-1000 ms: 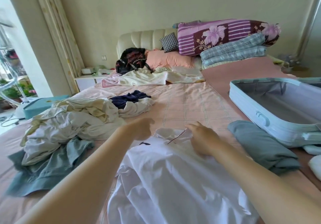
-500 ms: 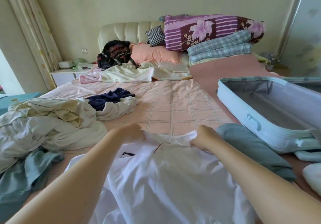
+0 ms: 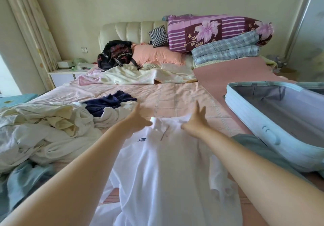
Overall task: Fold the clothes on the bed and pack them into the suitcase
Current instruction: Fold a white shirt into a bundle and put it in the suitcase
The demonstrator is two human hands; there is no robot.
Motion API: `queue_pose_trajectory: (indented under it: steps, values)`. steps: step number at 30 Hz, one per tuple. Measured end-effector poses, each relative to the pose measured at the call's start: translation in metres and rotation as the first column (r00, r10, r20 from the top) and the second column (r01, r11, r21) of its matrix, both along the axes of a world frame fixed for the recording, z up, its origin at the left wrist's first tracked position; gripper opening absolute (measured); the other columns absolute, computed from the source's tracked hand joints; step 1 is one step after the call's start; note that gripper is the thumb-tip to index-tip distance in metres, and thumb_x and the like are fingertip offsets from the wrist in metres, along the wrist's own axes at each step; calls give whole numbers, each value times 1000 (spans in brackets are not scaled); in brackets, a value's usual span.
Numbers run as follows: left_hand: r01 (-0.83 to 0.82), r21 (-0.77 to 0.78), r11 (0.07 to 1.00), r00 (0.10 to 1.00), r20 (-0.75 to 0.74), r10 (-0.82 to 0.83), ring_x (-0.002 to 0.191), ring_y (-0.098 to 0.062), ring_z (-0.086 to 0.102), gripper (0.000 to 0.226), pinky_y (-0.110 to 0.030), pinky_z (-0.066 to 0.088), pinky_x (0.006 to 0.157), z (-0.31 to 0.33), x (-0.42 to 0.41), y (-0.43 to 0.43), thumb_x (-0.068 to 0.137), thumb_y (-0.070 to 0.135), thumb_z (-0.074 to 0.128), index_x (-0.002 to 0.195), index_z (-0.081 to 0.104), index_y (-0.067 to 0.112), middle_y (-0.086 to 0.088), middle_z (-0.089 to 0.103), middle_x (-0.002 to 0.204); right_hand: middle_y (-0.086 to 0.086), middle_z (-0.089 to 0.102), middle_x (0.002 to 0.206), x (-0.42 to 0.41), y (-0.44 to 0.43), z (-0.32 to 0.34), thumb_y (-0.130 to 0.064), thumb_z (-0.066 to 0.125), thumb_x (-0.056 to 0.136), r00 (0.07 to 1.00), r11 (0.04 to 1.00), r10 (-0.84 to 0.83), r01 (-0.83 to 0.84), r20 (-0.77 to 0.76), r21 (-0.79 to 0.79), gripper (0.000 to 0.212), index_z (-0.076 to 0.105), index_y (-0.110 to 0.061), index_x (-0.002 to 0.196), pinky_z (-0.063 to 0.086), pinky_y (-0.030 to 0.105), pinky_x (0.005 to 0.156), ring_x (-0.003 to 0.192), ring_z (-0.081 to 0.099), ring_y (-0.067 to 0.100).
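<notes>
A white polo shirt (image 3: 163, 169) with a small dark logo lies lengthwise on the bed in front of me, collar at the far end. My left hand (image 3: 137, 118) hovers at the left side of the collar with fingers stretched forward. My right hand (image 3: 196, 121) is at the right side of the collar, fingers straight and spread. Neither hand grips the cloth. An open light blue suitcase (image 3: 254, 127) lies on the bed to the right, its grey lining bare. A folded grey-green garment (image 3: 249, 144) sits beside it.
A heap of cream and white clothes (image 3: 52, 127) with a navy garment (image 3: 108, 101) fills the left of the bed; a teal garment (image 3: 21, 182) lies nearer me. Pillows, folded quilts (image 3: 219, 31) and a black bag (image 3: 115, 53) are at the headboard.
Both hands held the shirt's collar before; now their fingers have opened and stretched forward, and the shirt lies further out and flatter on the bed. My view has shifted slightly right.
</notes>
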State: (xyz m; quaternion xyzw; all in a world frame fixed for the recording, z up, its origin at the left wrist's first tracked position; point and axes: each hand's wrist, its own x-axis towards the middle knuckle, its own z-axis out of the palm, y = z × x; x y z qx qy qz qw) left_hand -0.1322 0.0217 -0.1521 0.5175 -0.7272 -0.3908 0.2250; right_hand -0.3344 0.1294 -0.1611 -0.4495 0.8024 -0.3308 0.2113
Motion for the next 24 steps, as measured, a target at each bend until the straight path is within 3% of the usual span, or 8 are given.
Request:
queue_pose_trajectory:
  steps: [2,6,10,14,16,20,22,24]
  values:
    - [76,-170,983,958,287,-25,99,-28,59,78,-40,51,82,-17,20,0,86,0,60,153,29,27,-11,54,132,9,-19,166,20,1,-17,-24,59,94,973,992,116,-103,-199,75,86,4,-25,160,33,38,113,152,19,31]
    - [60,-200,978,787,613,78,100,-24,56,45,-32,50,88,-37,69,14,82,9,48,125,54,21,-4,58,122,3,36,157,75,10,-31,-37,58,95,887,923,376,-385,-270,20,52,48,-26,145,31,39,116,144,36,24]
    - [-25,-175,984,801,586,125,88,-22,52,26,-34,46,75,-41,105,33,81,22,51,106,43,23,-3,51,104,-3,35,156,114,19,-37,-65,43,95,772,817,573,-509,-277,272,59,43,-38,147,25,43,117,144,35,22]
    - [180,-157,971,814,578,-57,73,-19,49,41,-26,39,57,-35,122,49,79,-3,43,105,47,29,-7,54,104,-3,15,165,119,25,-48,-75,39,89,726,778,608,-464,-323,423,73,25,-44,154,11,56,119,152,16,21]
    - [222,-284,933,771,637,11,85,-23,54,42,-26,43,65,-22,126,47,82,-8,43,101,59,26,-7,57,113,-2,18,164,118,29,-49,-71,40,93,716,791,601,-466,-356,398,72,24,-41,155,15,53,120,150,19,21]
    - [59,-642,764,586,643,494,121,-30,44,33,-36,45,98,11,136,23,94,4,48,119,66,15,-12,46,128,-5,17,166,112,38,-36,-56,45,98,704,818,575,-507,-418,272,68,23,-32,158,15,41,123,152,17,16]
    - [55,-596,801,464,726,508,127,-30,38,37,-38,37,105,18,131,24,95,13,48,129,60,14,-11,45,133,-9,23,164,104,44,-27,-44,52,97,711,826,562,-514,-423,233,61,31,-34,154,18,37,122,150,22,14]
    - [105,-524,845,424,792,438,126,-29,37,44,-38,32,104,18,113,34,91,19,50,135,54,18,-8,46,133,-10,31,160,90,53,-22,-37,52,96,716,848,528,-478,-458,230,55,38,-35,150,22,36,119,146,29,14]
